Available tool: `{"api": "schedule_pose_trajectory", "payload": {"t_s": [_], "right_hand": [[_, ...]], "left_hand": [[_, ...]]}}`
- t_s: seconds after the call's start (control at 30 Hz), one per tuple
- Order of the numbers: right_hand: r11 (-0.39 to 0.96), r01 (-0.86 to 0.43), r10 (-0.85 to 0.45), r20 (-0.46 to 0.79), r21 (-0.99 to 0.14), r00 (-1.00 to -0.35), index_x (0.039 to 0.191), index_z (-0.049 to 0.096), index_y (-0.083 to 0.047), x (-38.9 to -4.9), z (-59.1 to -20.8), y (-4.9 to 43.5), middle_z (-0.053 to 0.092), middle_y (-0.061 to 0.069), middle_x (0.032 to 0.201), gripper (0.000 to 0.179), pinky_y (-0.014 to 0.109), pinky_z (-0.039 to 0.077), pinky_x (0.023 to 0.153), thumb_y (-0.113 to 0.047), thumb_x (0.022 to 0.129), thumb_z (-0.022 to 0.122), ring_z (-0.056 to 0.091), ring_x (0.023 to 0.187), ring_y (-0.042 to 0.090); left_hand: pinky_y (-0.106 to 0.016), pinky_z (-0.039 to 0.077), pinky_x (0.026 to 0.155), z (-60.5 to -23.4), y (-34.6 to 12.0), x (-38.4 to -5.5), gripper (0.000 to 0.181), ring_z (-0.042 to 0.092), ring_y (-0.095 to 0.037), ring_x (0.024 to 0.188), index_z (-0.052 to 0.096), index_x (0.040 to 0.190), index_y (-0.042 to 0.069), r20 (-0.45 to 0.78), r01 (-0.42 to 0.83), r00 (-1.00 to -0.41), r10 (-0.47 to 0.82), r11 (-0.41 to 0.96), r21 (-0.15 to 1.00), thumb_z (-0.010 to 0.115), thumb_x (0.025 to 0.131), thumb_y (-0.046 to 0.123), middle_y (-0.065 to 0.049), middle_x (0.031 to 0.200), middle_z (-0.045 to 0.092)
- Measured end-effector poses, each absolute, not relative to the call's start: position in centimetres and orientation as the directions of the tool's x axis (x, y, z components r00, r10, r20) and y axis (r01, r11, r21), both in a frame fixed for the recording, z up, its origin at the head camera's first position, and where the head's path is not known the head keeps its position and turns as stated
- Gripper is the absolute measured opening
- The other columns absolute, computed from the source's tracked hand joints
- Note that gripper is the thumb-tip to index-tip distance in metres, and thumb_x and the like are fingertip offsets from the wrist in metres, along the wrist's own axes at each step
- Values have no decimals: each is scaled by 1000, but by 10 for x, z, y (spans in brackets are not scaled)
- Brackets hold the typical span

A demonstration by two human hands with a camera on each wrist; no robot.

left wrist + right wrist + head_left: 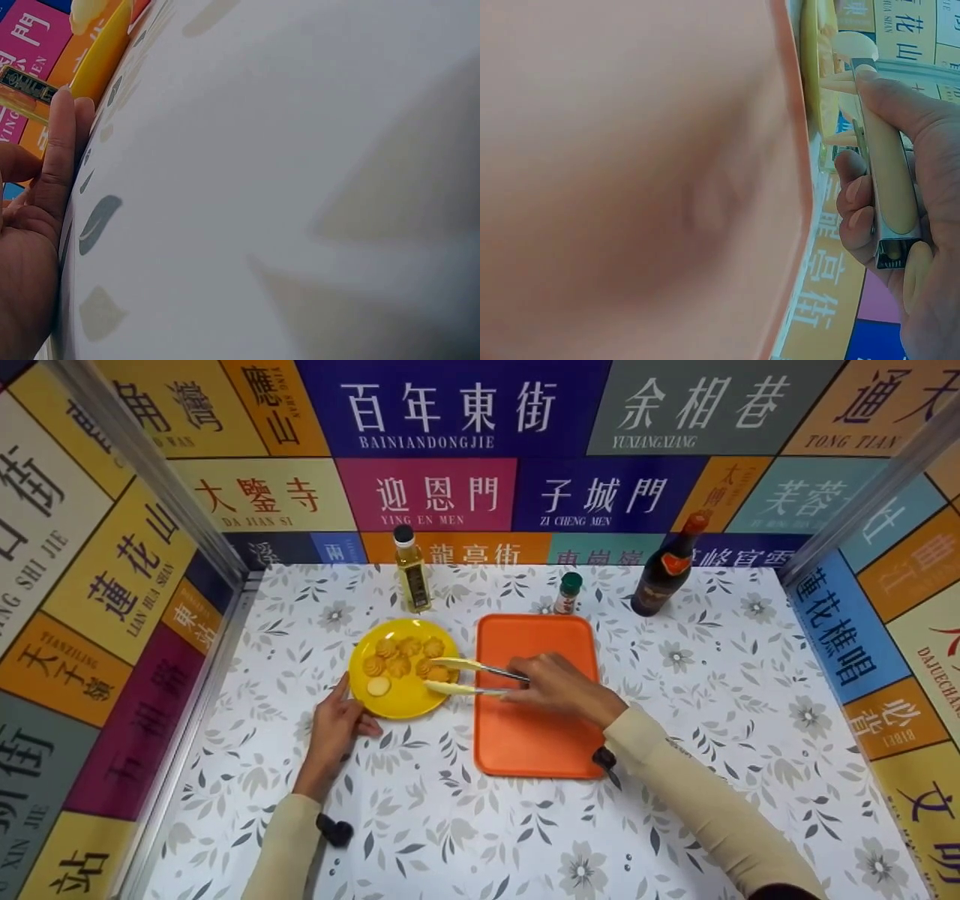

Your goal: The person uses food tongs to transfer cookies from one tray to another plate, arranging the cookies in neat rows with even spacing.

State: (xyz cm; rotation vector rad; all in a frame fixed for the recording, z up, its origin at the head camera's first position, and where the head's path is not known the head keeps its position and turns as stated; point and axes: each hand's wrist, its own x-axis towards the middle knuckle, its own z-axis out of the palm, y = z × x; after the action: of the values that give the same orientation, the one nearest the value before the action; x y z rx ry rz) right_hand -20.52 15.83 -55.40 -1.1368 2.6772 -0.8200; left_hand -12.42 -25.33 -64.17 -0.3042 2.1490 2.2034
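Note:
A yellow plate holds several swirl-shaped cookies and a plain round one near its front left rim. My left hand rests on the table against the plate's lower left edge. Its fingers look fairly straight in the left wrist view, with tips at the yellow rim. With my right hand I grip a pair of tongs with pale yellow tips, also seen in the right wrist view. The tongs' arms are spread over the plate's right side, the upper tip at the rightmost cookies.
An orange cutting board lies right of the plate, under my right hand. Behind stand an oil bottle, a green-capped shaker and a dark bottle. Printed panels wall the table on the back and sides.

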Motion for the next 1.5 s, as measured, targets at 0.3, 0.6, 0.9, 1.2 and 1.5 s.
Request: {"api": "schedule_pose_trajectory", "payload": {"t_s": [0.3,0.6,0.9,1.2,1.5], "right_hand": [[579,-633,-708,69,-514,-703,104,75,-1,-209,-550,143,60,-1,73,39,27,46,57,-37,96,88,54,62,13],[581,-633,-717,46,-512,-695,103,75,-3,-211,-548,131,62,-3,76,35,27,49,58,-36,99,86,57,64,12],[559,-657,-743,46,-505,-667,103,75,-3,-215,-548,121,57,-4,73,33,27,42,56,-35,101,83,53,61,13],[531,-704,-775,65,-472,-628,98,74,-3,-219,-552,108,55,-5,68,32,28,37,56,-33,100,84,51,61,14],[507,-725,-789,87,-465,-608,99,76,-3,-221,-558,103,61,-2,70,30,28,38,54,-32,100,85,53,59,14]], "left_hand": [[-42,70,68,-639,-253,-126,68,77,-29,65,25,176,11,-172,-172,-980,-103,-16,985,51,113,4,-29,84,73],[-40,70,68,-640,-254,-127,69,77,-28,65,24,176,11,-184,-181,-978,-95,-40,983,51,113,3,-28,84,74],[-42,70,69,-640,-255,-126,70,77,-29,66,23,176,12,-174,-171,-981,-87,-38,984,52,114,6,-28,85,73],[-42,70,68,-641,-254,-125,70,77,-28,65,23,177,12,-188,-184,-977,-96,-53,982,52,113,5,-28,85,73],[-40,70,66,-642,-253,-123,67,77,-29,66,26,175,9,-160,-156,-981,-113,-42,987,51,113,1,-31,83,72]]}}
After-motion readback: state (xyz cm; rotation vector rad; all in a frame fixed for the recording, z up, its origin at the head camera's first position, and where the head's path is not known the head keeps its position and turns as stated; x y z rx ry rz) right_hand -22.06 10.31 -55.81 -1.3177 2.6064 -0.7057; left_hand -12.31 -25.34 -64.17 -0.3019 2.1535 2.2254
